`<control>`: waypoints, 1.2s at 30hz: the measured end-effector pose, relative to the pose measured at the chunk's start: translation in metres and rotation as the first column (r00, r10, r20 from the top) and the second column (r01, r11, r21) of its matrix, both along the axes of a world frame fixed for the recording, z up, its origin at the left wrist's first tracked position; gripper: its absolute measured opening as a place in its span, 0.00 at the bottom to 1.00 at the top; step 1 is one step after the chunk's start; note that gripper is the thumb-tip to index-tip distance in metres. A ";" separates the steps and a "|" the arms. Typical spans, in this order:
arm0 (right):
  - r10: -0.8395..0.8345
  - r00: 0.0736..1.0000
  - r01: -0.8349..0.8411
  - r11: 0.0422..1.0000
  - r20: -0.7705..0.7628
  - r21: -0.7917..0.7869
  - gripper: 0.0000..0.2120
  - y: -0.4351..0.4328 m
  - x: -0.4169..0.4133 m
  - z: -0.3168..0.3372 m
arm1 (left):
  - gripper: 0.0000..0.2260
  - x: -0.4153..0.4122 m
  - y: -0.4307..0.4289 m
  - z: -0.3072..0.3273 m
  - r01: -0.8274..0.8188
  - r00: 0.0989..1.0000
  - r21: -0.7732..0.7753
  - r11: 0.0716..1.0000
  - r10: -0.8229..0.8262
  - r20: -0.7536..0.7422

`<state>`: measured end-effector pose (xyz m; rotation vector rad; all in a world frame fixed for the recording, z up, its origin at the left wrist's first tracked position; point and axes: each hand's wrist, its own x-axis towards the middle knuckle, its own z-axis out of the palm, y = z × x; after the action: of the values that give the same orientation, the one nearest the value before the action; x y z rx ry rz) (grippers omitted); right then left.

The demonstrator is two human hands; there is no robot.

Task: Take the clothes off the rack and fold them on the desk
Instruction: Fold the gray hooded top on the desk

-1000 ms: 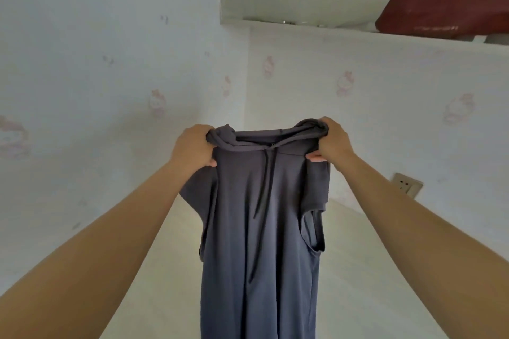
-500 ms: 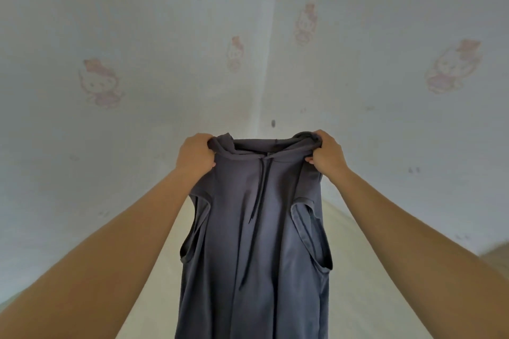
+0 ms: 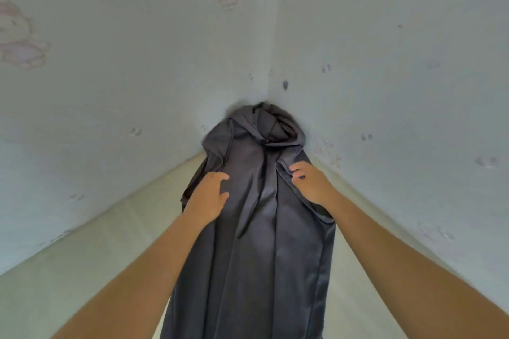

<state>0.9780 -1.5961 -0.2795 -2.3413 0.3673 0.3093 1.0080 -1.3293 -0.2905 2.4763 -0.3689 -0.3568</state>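
My left hand (image 3: pixel 208 195) rests loose on the hoodie (image 3: pixel 256 270); my right hand (image 3: pixel 311 183) curls at its other shoulder, grip unclear. It lies lengthwise on the desk (image 3: pixel 82 270), hood just beyond both hands.

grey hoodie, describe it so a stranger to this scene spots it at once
Two pale walls meet the desk in a corner. The grey hoodie lies from there toward the camera, hood bunched in that corner, left hand and right hand on its chest. It is the only dark thing: sleeveless, with a drawstring.
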 end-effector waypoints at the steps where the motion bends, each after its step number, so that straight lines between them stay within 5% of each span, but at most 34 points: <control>1: 0.028 0.999 -0.028 1.000 -0.037 -0.002 0.11 0.007 -0.022 -0.013 | 0.19 -0.021 0.009 -0.014 0.051 0.998 0.032 0.998 -0.050 -0.034; 6: 0.081 0.988 -0.075 0.996 -0.132 0.048 0.13 0.057 -0.142 -0.047 | 0.20 -0.125 0.051 -0.057 0.187 0.981 0.170 0.967 -0.177 -0.072; 12: 0.138 0.977 -0.133 0.990 -0.160 0.042 0.09 0.122 -0.259 -0.060 | 0.20 -0.240 0.096 -0.066 0.260 0.966 0.143 0.955 -0.257 -0.042; 23: 0.129 0.980 -0.166 0.949 -0.149 -0.267 0.21 0.196 -0.390 -0.073 | 0.31 -0.351 0.156 -0.085 0.379 0.922 0.264 0.887 -0.385 -0.031; 31: 0.208 0.957 -0.288 0.753 -0.201 -0.591 0.12 0.188 -0.417 -0.058 | 0.13 -0.357 0.171 -0.082 0.310 0.941 0.285 0.907 -0.336 0.048; 36: 0.152 0.974 -0.217 0.843 -0.170 -0.492 0.08 0.173 -0.430 -0.045 | 0.09 -0.357 0.186 -0.075 0.245 0.963 0.320 0.915 -0.269 0.032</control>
<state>0.5482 -1.4227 -0.3245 -2.8990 0.3077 0.5038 0.6505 -1.1429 -0.3652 2.7622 -0.7251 -0.4609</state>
